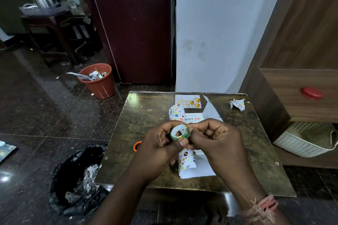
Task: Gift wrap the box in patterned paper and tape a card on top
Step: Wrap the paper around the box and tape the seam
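Clear tape roll [179, 132]: held up above the table [146, 115], in front of the half-wrapped box, its open ring turned toward the camera; likely raised so the loose end can be found.
Left hand [161, 149]: fingers curled round the roll's left side, thumb pressed on its lower rim; it grasps the roll and steadies it.
Right hand [214, 139]: fingers bent in, tips at the roll's right edge, pinching or picking there; whether a tape end is already lifted I cannot tell.
Box [194, 117]: lies on the table beyond the hands, white with orange lettering, its top face uncovered, so wrapping looks unfinished.
Patterned paper [186, 160]: spread under the box, white underside up; one printed edge curls over the box's left side, another printed strip shows below the hands, and a flap stands up on the right, probably waiting for tape.
Card [188, 101]: flat at the table's far edge, just beyond the box, kept aside for the last step.
Orange handle [135, 146]: peeks from behind the left wrist, probably scissors.
Paper scrap [237, 104]: crumpled at the far right corner, well apart from the box.
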### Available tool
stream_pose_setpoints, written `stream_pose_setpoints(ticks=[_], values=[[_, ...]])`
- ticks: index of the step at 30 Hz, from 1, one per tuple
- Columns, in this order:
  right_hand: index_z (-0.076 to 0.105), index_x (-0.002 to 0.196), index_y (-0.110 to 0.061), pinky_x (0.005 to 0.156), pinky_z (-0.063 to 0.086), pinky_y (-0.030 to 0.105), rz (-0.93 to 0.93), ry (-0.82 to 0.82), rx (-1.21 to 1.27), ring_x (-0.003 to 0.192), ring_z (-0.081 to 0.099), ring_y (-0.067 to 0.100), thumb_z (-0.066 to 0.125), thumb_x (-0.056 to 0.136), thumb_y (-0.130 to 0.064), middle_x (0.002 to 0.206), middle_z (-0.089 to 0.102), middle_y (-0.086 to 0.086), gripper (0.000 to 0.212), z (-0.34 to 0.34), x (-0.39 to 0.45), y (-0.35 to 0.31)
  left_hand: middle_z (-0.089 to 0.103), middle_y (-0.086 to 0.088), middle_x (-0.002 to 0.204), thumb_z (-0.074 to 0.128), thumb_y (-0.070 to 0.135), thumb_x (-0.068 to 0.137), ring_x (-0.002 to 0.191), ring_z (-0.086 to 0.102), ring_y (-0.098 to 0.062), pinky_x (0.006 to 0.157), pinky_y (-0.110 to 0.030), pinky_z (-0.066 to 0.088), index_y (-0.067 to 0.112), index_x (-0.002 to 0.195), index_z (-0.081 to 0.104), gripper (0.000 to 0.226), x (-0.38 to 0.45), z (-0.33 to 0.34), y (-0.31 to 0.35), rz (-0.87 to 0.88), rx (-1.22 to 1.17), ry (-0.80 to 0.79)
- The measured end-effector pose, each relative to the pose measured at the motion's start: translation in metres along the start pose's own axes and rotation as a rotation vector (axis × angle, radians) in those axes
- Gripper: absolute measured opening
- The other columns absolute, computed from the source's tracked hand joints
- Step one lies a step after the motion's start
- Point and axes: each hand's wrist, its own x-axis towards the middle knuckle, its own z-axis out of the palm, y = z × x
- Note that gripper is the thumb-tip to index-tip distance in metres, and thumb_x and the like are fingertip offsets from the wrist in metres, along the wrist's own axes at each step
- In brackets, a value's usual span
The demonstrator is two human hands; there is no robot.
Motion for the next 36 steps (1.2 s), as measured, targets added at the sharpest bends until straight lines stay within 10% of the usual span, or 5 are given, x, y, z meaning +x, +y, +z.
stream_pose_setpoints(ticks=[11, 19, 28, 36], values=[[0.075, 0.102, -0.003, 0.067, 0.060, 0.025, -0.041, -0.018, 0.029, 0.073, 0.075, 0.022, 0.064, 0.095, -0.004, 0.083, 0.078, 0.014, 0.013, -0.003, 0.000, -0.004, 0.067, 0.002, 0.073, 0.068, 0.014, 0.086, 0.051, 0.045, -0.017, 0.044, -0.025, 0.041, 0.019, 0.112, 0.070, 0.027, 0.005, 0.001, 0.003, -0.002, -0.115, 0.002], [0.078, 0.098, -0.007, 0.083, 0.062, 0.051, -0.113, -0.005, -0.073, 0.084, 0.077, 0.030, 0.072, 0.088, -0.003, 0.089, 0.079, 0.009, 0.012, -0.002, -0.001, 0.001, 0.066, -0.004, 0.077, 0.070, 0.012, 0.084, 0.049, 0.045, -0.016, 0.044, -0.026, 0.043, 0.013, 0.117, 0.067, 0.033, 0.008, 0.000, 0.002, 0.028, -0.084, 0.063], [0.075, 0.086, -0.009, 0.067, 0.062, 0.051, -0.157, -0.009, -0.197, 0.063, 0.072, 0.029, 0.070, 0.092, -0.003, 0.074, 0.074, 0.010, 0.010, -0.002, 0.001, 0.005, 0.070, -0.007, 0.086, 0.068, -0.009, 0.091, 0.056, 0.053, -0.011, 0.047, -0.024, 0.046, 0.011, 0.120, 0.066, 0.036, 0.005, -0.001, 0.003, 0.027, -0.027, 0.080], [0.068, 0.086, -0.014, 0.054, 0.054, 0.031, -0.136, -0.026, -0.222, 0.058, 0.057, 0.017, 0.066, 0.095, -0.007, 0.070, 0.063, 0.009, 0.012, -0.006, 0.004, 0.012, 0.073, -0.008, 0.088, 0.081, 0.014, 0.085, 0.059, 0.059, -0.018, 0.054, -0.030, 0.053, 0.018, 0.113, 0.071, 0.030, 0.004, 0.004, 0.009, -0.012, -0.080, 0.057]])
